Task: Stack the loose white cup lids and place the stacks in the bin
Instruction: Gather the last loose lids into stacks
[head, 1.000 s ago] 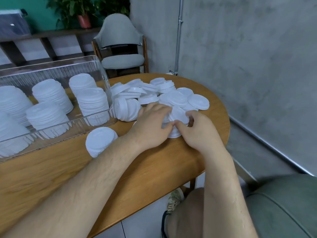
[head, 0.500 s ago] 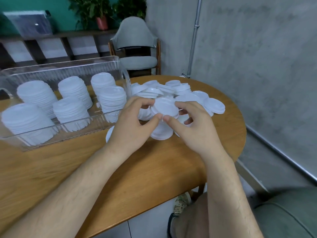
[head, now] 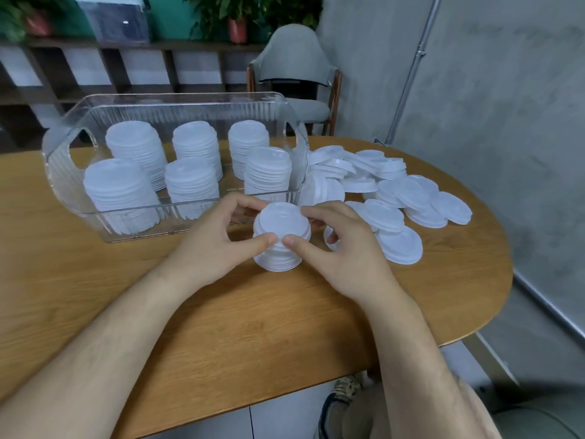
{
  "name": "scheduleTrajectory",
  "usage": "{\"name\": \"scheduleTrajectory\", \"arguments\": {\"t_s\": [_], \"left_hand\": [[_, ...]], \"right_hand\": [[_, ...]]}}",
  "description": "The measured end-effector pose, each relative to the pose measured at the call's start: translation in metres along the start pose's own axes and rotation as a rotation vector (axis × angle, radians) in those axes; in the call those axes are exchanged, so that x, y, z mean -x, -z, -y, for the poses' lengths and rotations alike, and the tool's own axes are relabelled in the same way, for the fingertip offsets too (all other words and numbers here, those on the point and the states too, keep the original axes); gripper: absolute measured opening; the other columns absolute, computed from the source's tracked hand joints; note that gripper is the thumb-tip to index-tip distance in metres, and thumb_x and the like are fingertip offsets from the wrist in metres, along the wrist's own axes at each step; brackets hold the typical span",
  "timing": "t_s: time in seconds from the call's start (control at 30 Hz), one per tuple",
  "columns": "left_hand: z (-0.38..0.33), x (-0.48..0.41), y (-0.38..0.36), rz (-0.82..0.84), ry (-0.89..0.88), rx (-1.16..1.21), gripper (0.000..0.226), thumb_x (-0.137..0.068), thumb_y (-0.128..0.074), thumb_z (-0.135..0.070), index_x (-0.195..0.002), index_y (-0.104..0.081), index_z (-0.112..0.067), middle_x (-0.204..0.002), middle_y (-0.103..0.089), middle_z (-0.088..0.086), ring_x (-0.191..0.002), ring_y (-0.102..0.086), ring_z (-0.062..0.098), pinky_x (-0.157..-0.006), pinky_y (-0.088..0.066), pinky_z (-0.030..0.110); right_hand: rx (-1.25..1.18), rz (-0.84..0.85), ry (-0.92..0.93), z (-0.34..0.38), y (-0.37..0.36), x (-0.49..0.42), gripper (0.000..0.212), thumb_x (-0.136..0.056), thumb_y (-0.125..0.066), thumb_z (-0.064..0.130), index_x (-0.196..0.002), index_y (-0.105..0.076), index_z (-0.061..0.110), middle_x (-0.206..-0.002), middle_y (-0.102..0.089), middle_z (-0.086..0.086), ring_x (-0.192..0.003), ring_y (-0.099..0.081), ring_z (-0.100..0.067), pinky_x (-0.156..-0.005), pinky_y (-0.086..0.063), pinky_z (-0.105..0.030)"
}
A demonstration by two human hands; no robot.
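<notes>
Six lid stacks stand inside the clear bin. Just in front of its right end, I see the left hand and right hand both gripping a short stack on the table. Loose lids lie right of the bin.
</notes>
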State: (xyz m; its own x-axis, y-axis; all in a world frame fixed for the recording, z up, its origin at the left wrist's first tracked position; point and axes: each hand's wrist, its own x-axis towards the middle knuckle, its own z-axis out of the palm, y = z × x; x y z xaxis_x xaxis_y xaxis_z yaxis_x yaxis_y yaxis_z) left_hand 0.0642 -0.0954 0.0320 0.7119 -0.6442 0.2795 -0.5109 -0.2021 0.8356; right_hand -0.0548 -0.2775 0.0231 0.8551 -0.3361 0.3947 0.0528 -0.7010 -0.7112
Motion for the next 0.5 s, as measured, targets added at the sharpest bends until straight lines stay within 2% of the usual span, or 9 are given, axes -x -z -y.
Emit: {"name": "scheduleTrajectory", "arguments": {"t_s": [0.2, 0.33, 0.5], "left_hand": [[0.009, -0.005, 0.008, 0.059, -0.014, -0.119, 0.05, -0.081, -0.08, -0.036, -0.128, -0.063, -0.034, -0.127, -0.059, -0.02, -0.121, -0.053, -0.006, -0.107, -0.039, 0.02], [0.013, -0.007, 0.01, 0.079, -0.004, -0.155, 0.051, -0.082, -0.079, -0.036, -0.13, -0.063, -0.034, -0.128, -0.057, -0.021, -0.121, -0.05, -0.009, -0.104, -0.036, 0.013], [0.015, -0.007, 0.009, 0.12, 0.003, -0.194, 0.05, -0.083, -0.078, -0.038, -0.13, -0.063, -0.033, -0.127, -0.058, -0.021, -0.119, -0.049, -0.012, -0.098, -0.033, 0.004]], "right_hand": [[0.011, 0.033, -0.015, -0.002, -0.007, 0.0, 0.053, -0.084, -0.076, 0.048, -0.131, -0.066, 0.026, -0.116, -0.059, 0.018, -0.103, -0.052, 0.009, -0.082, -0.035, -0.003], [0.01, 0.052, -0.029, -0.003, -0.01, 0.0, 0.049, -0.085, -0.077, 0.04, -0.131, -0.065, 0.028, -0.117, -0.058, 0.019, -0.103, -0.053, 0.008, -0.082, -0.036, -0.006], [0.014, 0.063, -0.038, -0.005, -0.011, 0.001, 0.046, -0.086, -0.077, 0.034, -0.13, -0.066, 0.026, -0.118, -0.057, 0.018, -0.103, -0.053, 0.009, -0.082, -0.036, -0.002]]}}
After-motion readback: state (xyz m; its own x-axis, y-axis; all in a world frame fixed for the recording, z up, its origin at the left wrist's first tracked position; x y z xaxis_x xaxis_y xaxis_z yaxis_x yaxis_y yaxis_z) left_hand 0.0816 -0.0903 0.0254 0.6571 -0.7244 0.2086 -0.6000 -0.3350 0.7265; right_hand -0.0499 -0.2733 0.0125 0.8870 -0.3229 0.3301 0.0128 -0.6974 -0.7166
